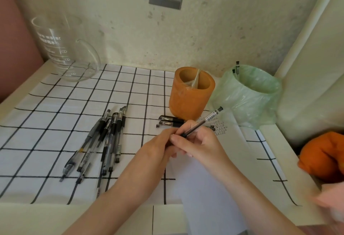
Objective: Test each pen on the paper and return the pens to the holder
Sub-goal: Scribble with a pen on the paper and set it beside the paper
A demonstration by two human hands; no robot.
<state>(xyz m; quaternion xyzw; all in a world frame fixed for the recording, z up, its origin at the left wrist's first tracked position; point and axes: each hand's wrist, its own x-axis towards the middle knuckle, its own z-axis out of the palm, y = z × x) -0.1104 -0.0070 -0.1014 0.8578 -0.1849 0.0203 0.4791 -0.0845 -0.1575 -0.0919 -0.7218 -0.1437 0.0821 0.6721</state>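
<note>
While in right hand (201, 145), one pen (202, 122); two pens (171, 118) beside orange cup (189, 100).

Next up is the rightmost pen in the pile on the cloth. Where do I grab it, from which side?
Pinch that pen at its clear middle, from above and the right: it lies flat, bare cloth on its right, other pens crowding its left.

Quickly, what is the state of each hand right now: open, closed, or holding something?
Left hand: closed, fingertips pinching the lower end of the pen.
Right hand: closed, holding the same pen by its barrel.
</note>
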